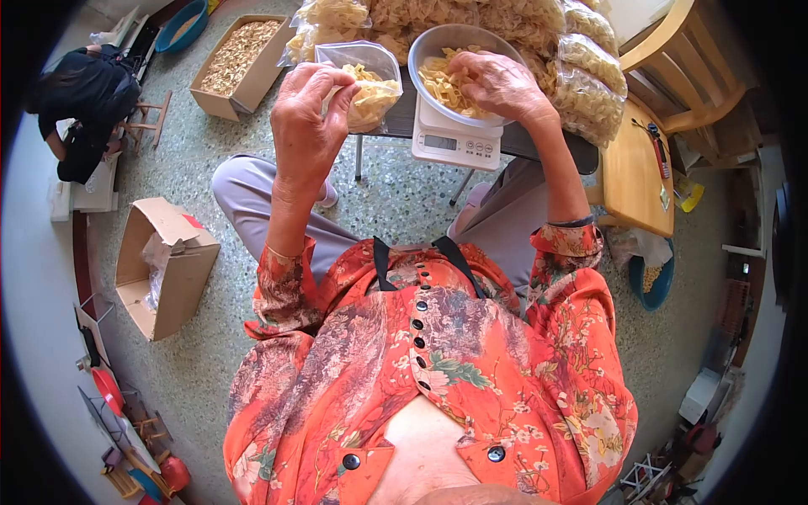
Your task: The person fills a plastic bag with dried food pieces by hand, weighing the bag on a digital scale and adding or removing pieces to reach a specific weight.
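Observation:
My left hand (pixel 310 118) pinches the edge of a clear plastic bag (pixel 385 61), which stands open at the top. Pale yellow dried pieces (pixel 362 74) lie inside it. My right hand (pixel 507 87) reaches into a translucent round bowl (pixel 427 49) and closes on more dried yellow pieces (pixel 446 84); its fingertips are partly hidden among them. Beneath the bowl is a white digital scale (pixel 459 145), its display and buttons facing me. The reading is too small to make out.
Filled clear bags (pixel 589 101) are piled along the dark table (pixel 581 153). A wooden chair (pixel 644 168) with scissors (pixel 656 151) on its seat stands right. At left are a box of dried pieces (pixel 244 55), an open carton (pixel 172 278) and a seated person (pixel 84 101) in dark clothes.

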